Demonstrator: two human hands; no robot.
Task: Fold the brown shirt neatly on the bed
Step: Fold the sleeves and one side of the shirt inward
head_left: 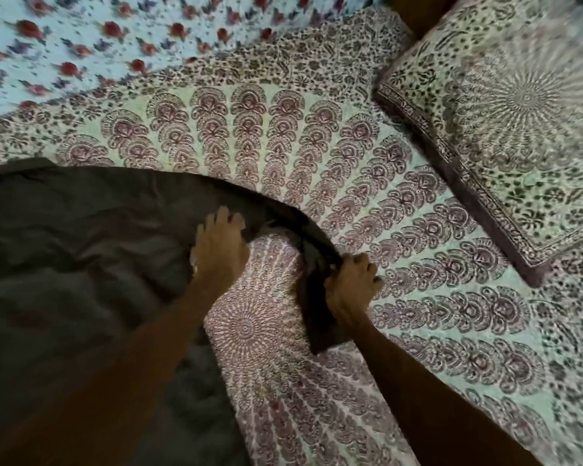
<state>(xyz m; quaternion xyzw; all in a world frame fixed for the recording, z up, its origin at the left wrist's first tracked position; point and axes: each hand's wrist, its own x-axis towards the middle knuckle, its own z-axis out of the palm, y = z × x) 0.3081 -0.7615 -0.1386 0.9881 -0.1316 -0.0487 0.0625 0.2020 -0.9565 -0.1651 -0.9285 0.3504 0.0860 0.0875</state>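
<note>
Shirt, handling: my brown shirt [81,230] looks soft and limp, light in the hand, so I judge it will sag and crease wherever I let go; best taken at seams, hem or sleeve ends, not mid-panel.
Shirt, look: dark, matte, rumpled, with loose wrinkles; a narrow strip, perhaps a sleeve, arcs away from the body.
Shirt, place: spread on the patterned bedsheet [418,297], well apart from the pillow [502,129].
Left hand: my left hand [217,243] lies on the shirt's edge, fingers curled over the cloth; I cannot tell whether it grips or only presses.
Right hand: my right hand [349,284] is closed tight around that strip's end, just beside the shirt's body.
</note>
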